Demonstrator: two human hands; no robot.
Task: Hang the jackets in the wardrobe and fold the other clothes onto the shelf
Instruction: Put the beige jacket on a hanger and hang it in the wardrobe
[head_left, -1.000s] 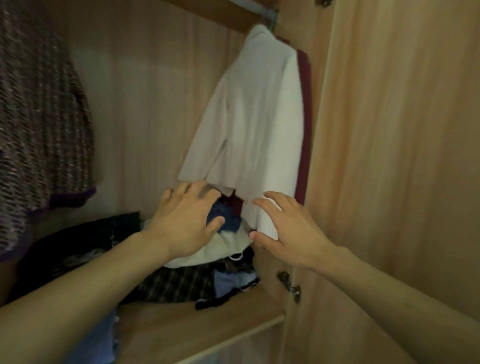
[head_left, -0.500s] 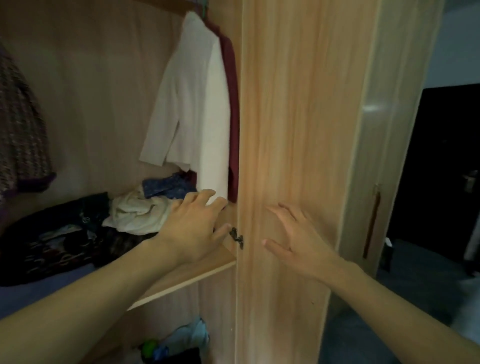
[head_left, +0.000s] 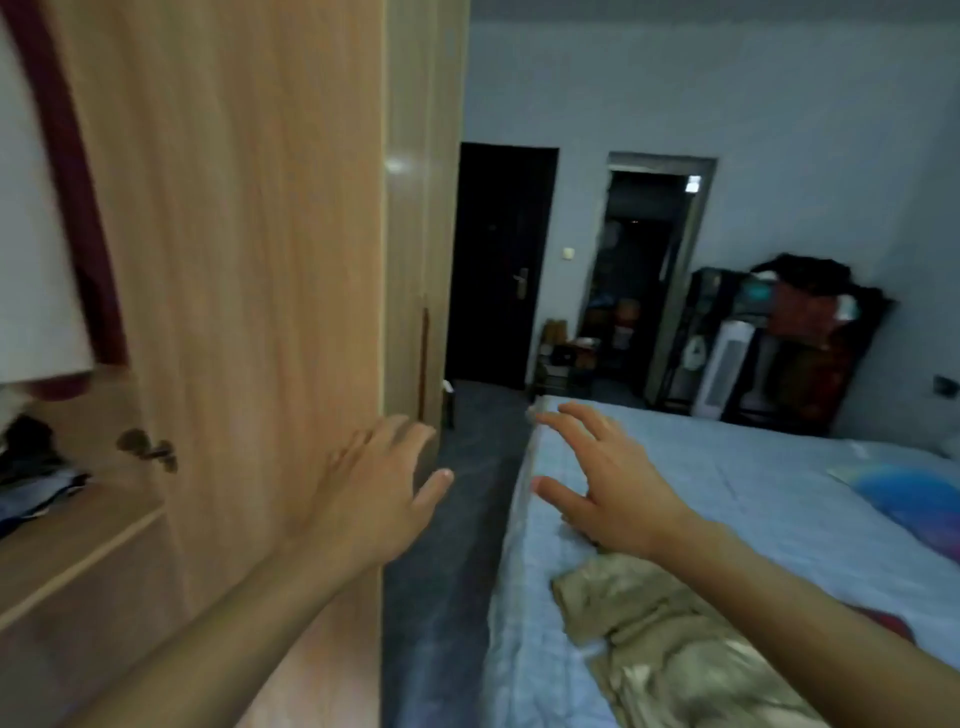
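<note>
While both arms reach forward in the head view, the left hand (head_left: 382, 486) is held in the air in front of the edge of the wardrobe door (head_left: 244, 291), with its fingers straight and spread and nothing in it. The right hand (head_left: 608, 488) is also free, its fingers spread apart and a little bent, and it hovers over the near corner of the bed (head_left: 753, 467); whether it touches the cover cannot be told.

On the bed, just below the right wrist, lies a crumpled beige garment (head_left: 670, 644), which spreads toward the lower edge of the picture. A blue and purple thing (head_left: 914, 499) lies further right on the bed, too blurred to name.

At the far left, inside the wardrobe, a white jacket (head_left: 36, 234) hangs with a dark red garment (head_left: 78, 197) just behind it. Under them, a small pile of dark and blue clothes (head_left: 31, 478) rests on the wooden shelf (head_left: 78, 540). A metal hinge (head_left: 148, 449) sits on the inner side of the door, just beside the shelf.

Between the wardrobe and the bed runs a strip of dark floor (head_left: 447, 571). At the back wall there are a dark closed door (head_left: 498, 265), an open doorway (head_left: 639, 280), and a dark rack with clothes and a white appliance (head_left: 727, 364) in front of it.
</note>
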